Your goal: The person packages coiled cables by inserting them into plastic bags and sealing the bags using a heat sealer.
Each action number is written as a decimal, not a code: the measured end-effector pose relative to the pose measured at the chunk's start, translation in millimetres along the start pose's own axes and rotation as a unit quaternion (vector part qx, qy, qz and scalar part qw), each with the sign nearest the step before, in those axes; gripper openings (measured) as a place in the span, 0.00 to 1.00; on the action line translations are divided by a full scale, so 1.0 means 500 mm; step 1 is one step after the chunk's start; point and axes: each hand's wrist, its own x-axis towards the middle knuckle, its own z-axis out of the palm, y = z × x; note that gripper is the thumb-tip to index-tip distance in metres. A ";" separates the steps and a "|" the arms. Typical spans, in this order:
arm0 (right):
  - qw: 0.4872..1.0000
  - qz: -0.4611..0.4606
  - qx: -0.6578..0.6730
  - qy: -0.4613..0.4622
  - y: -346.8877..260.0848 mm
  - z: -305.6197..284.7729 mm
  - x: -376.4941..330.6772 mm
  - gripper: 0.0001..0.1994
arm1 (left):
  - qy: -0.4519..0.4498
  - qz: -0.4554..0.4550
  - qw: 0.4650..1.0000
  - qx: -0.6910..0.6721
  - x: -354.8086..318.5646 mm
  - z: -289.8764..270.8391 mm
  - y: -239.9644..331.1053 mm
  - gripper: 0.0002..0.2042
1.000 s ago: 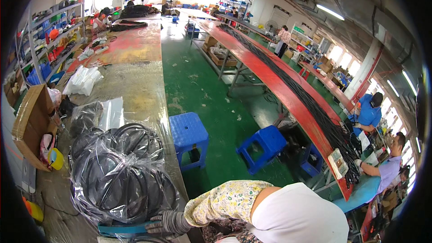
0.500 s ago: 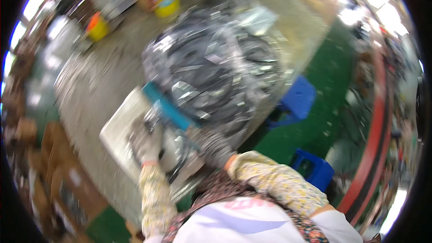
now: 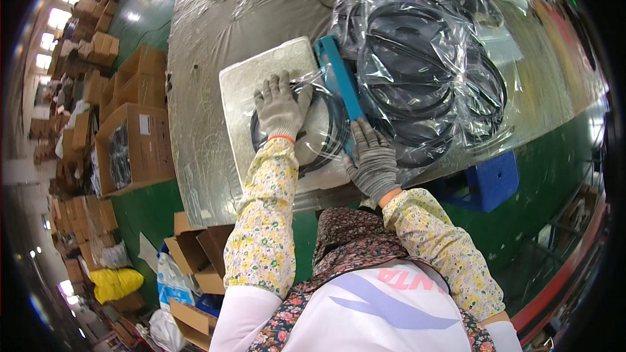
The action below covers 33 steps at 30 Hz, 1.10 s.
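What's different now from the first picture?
The view swung down and left. The pale-gloved left hand, out of view at first, now lies on a clear-bagged black cable coil on a whitish board. The grey-gloved right hand still touches the long teal bar, beside larger bagged coils.

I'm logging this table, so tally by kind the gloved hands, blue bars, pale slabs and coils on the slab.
Gloved hands: 2 (left hand, right hand)
Blue bar: 1
Pale slab: 1
Dark coil on slab: 1
Total: 5

The table (image 3: 202, 78) bears bagged coils (image 3: 417, 68) — and a board (image 3: 251, 73).
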 end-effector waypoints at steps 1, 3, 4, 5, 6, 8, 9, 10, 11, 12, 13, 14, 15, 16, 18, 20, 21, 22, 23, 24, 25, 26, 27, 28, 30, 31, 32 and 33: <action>1.000 0.008 -0.005 -0.005 -0.002 -0.001 0.002 0.38 | -0.004 0.003 1.000 -0.014 -0.001 -0.005 -0.001 0.37; 1.000 0.015 -0.004 0.016 -0.009 0.000 0.000 0.36 | 0.004 0.007 0.999 -0.031 -0.010 0.003 -0.010 0.38; 1.000 0.005 -0.004 0.013 -0.005 0.005 -0.001 0.36 | 0.006 -0.003 0.999 -0.033 -0.024 0.002 -0.008 0.38; 1.000 -0.001 -0.002 0.022 -0.002 0.011 -0.001 0.37 | -0.023 0.003 0.999 -0.030 -0.039 -0.001 -0.007 0.37; 1.000 -0.006 0.001 0.030 0.001 0.014 -0.001 0.37 | -0.052 0.009 0.998 -0.026 -0.056 -0.005 -0.008 0.37; 1.000 -0.005 -0.007 0.007 0.001 0.009 0.000 0.37 | -0.026 0.042 0.998 -0.037 -0.122 -0.004 -0.017 0.35; 1.000 -0.001 -0.016 0.005 0.007 0.011 0.000 0.38 | 0.017 0.078 0.996 -0.043 -0.172 -0.006 -0.018 0.33; 1.000 0.001 -0.023 0.006 0.009 0.008 0.000 0.38 | 0.062 0.114 0.990 -0.045 -0.228 -0.017 -0.018 0.31; 1.000 0.006 -0.031 0.001 0.016 0.013 0.000 0.39 | 0.078 0.091 0.979 -0.168 -0.290 -0.017 -0.012 0.29; 1.000 0.001 -0.022 0.002 0.018 0.016 0.004 0.39 | 0.096 0.062 0.952 -0.284 -0.355 -0.020 -0.007 0.27; 1.000 -0.007 -0.017 0.010 0.018 0.017 0.006 0.39 | 0.070 0.003 0.909 -0.410 -0.412 -0.016 0.005 0.26; 1.000 -0.012 -0.013 0.018 0.017 0.017 0.005 0.39 | 0.041 -0.054 0.846 -0.529 -0.452 -0.011 0.015 0.25; 1.000 0.001 -0.006 0.010 0.017 0.015 0.006 0.39 | 0.042 -0.055 0.847 -0.527 -0.469 -0.012 0.019 0.25; 1.000 -0.004 -0.003 0.010 0.011 0.010 0.008 0.39 | -0.055 -0.142 0.704 -0.693 -0.482 -0.012 0.022 0.26; 0.999 0.038 -0.002 -0.017 0.002 -0.007 0.009 0.39 | -0.145 -0.216 0.515 -0.817 -0.491 -0.003 0.027 0.27; 0.999 0.044 0.002 -0.011 0.010 0.008 0.013 0.38 | -0.145 -0.288 0.239 -0.916 -0.462 0.015 0.021 0.33; 0.999 0.036 -0.004 0.005 0.018 0.014 0.015 0.38 | -0.143 -0.279 0.165 -0.935 -0.446 0.019 0.019 0.38; 0.999 0.025 -0.008 0.018 0.020 0.018 0.013 0.37 | -0.145 -0.275 0.165 -0.936 -0.432 0.016 0.019 0.38; 0.999 0.042 0.005 -0.002 0.007 -0.002 0.011 0.37 | -0.118 -0.300 0.143 -0.936 -0.415 0.012 0.025 0.38; 0.999 0.042 0.001 0.002 0.003 -0.004 0.001 0.37 | -0.092 -0.325 0.121 -0.933 -0.409 0.008 0.033 0.38; 0.997 0.057 0.052 0.008 0.003 -0.005 -0.009 0.38 | -0.065 -0.299 0.161 -0.938 -0.403 0.044 0.034 0.36; 0.992 0.074 0.103 0.013 0.011 0.002 -0.020 0.40 | -0.070 -0.292 0.158 -0.941 -0.394 0.041 0.043 0.36; 0.964 0.068 0.241 0.085 0.030 0.011 -0.040 0.37 | -0.053 -0.324 0.181 -0.927 -0.388 0.038 0.050 0.30; 0.966 0.064 0.238 0.084 0.028 0.001 -0.071 0.37 | -0.029 -0.360 0.204 -0.910 -0.391 0.037 0.043 0.25; 0.737 0.090 0.663 0.094 0.027 -0.031 -0.142 0.31 | -0.036 -0.349 0.153 -0.924 -0.388 0.051 0.030 0.15; 0.748 0.105 0.650 0.083 0.054 -0.038 -0.189 0.29 | -0.038 -0.354 0.135 -0.925 -0.386 0.048 0.030 0.14; 0.758 0.123 0.637 0.071 0.082 -0.044 -0.239 0.27 | -0.040 -0.360 0.118 -0.925 -0.386 0.046 0.031 0.13; 0.761 0.187 0.617 0.071 0.089 -0.050 -0.281 0.25 | -0.046 -0.362 0.115 -0.924 -0.385 0.044 0.034 0.13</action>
